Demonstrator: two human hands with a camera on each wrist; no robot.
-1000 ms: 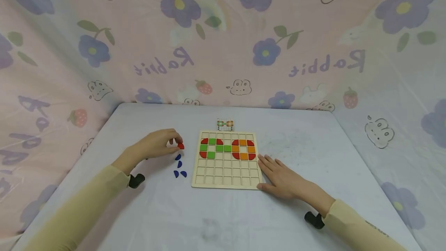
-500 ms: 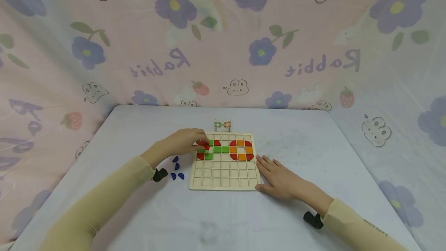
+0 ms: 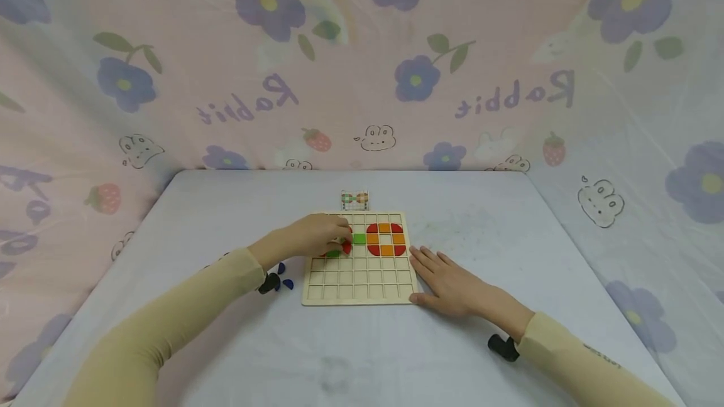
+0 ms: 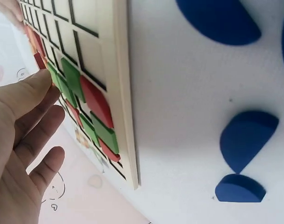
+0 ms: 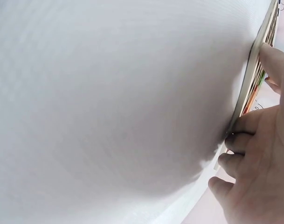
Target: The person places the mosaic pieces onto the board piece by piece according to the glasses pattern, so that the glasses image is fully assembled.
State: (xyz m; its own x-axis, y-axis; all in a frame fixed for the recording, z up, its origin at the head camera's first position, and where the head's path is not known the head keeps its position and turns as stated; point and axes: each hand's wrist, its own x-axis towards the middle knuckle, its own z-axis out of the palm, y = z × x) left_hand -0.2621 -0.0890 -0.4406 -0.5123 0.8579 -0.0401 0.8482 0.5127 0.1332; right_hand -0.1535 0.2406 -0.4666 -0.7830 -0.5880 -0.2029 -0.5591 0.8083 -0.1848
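Observation:
My left hand [image 3: 313, 235] reaches over the upper left of a pale wooden grid board [image 3: 361, 277]. Between thumb and forefinger it pinches a red quarter-round piece [image 4: 39, 61], just above the board. Green square tiles [image 4: 72, 80] and other red pieces [image 4: 98, 101] sit in cells there, partly hidden by the hand in the head view. A ring of red corners and orange tiles [image 3: 386, 250] fills cells at the upper right. With fingers straight, my right hand [image 3: 450, 281] rests along the board's right edge, its thumb touching near the lower right corner.
Several blue rounded pieces [image 3: 288, 284] lie on the white-covered table left of the board, some behind the left wrist's black camera [image 3: 269, 282]. A small pattern card [image 3: 354, 200] lies beyond the far edge. Patterned cloth [image 3: 362, 80] hangs behind the table.
My left hand has carried the red piece from beside the blue pieces rightward to over the board. My right hand has kept its place at the edge. The head view has shifted slightly.

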